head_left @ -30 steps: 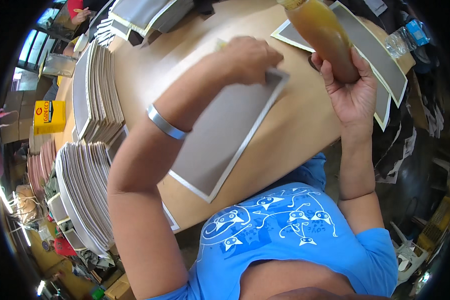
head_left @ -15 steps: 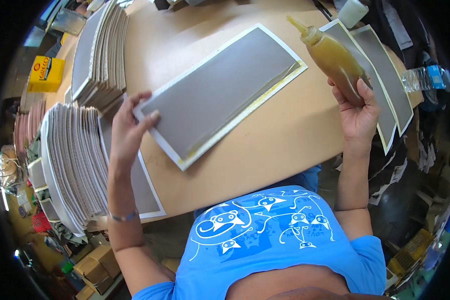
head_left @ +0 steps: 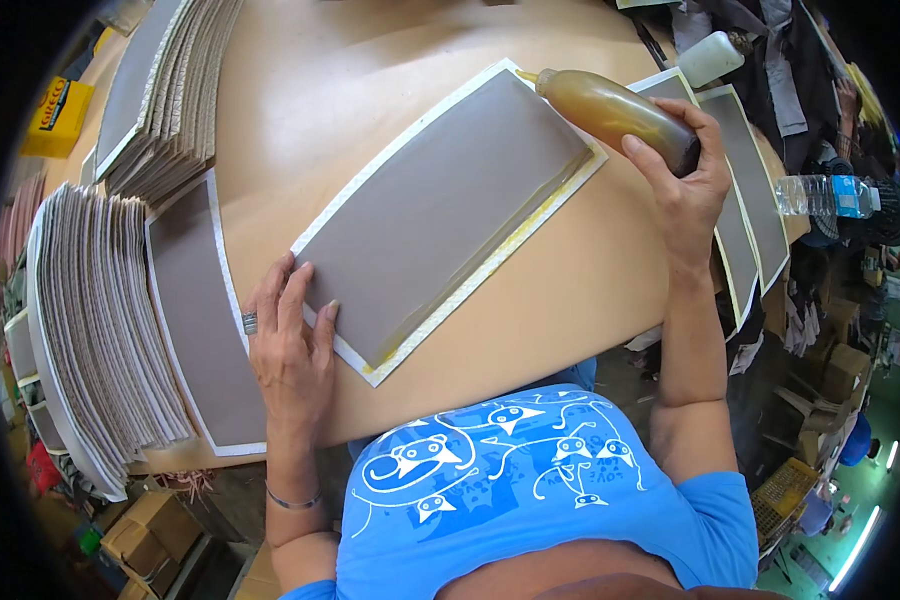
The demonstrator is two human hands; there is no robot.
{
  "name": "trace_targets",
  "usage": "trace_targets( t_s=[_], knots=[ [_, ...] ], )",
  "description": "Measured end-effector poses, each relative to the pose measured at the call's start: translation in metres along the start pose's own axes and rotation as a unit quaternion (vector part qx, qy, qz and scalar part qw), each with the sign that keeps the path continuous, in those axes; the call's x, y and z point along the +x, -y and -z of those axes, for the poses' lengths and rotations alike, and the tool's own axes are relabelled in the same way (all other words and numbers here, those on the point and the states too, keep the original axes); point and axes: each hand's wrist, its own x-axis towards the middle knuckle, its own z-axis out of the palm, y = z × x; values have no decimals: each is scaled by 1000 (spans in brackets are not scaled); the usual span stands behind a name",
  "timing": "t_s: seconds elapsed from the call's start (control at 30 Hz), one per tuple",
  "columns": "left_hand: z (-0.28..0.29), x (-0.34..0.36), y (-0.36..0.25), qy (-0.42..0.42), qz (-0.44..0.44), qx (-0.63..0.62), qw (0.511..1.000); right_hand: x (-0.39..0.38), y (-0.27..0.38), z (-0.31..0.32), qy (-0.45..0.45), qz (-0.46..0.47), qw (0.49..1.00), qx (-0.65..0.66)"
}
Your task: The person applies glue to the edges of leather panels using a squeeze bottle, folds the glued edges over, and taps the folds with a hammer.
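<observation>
A grey rectangular sheet (head_left: 450, 210) with a white border lies slanted across the table in front of me. Yellowish glue (head_left: 490, 262) runs along its right long edge. My left hand (head_left: 295, 345) rests on the near left corner, fingers stretched over the border and thumb on the grey face. Wrapped in my right hand (head_left: 692, 195) is a squeeze bottle (head_left: 610, 108) of yellow-brown liquid, tipped almost level. Its thin nozzle points left, at the sheet's far corner; whether it touches I cannot tell.
Thick stacks of sheets (head_left: 110, 320) (head_left: 185, 90) stand on the left, beside a single grey sheet (head_left: 195, 290). More bordered sheets (head_left: 755, 180) lie at the right edge, near a white bottle (head_left: 708, 60) and a clear water bottle (head_left: 810, 195). A yellow box (head_left: 58, 118) sits far left.
The sheet has settled lower and flatter on the table, and my left hand has moved right and nearer, onto its corner. The squeeze bottle has tilted down and left, bringing its nozzle to the sheet's far corner.
</observation>
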Motion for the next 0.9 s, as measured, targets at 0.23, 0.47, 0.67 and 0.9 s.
trace_targets(
  t_s=[0.23, 0.47, 0.67, 0.9],
  knots=[
    [3, 0, 0, 6, 15, -35, 999, 14, 5, -11, 23, 86, 994, -68],
    [4, -1, 0, 12, 29, -43, 999, 14, 9, -9, 38, 115, 987, -109],
    [4, 0, 1, 10, 20, -34, 999, 13, 8, -11, 34, 123, 985, -115],
    [5, 0, -1, 9, 29, -35, 999, 17, 9, -15, 32, 138, 982, -126]
  ],
)
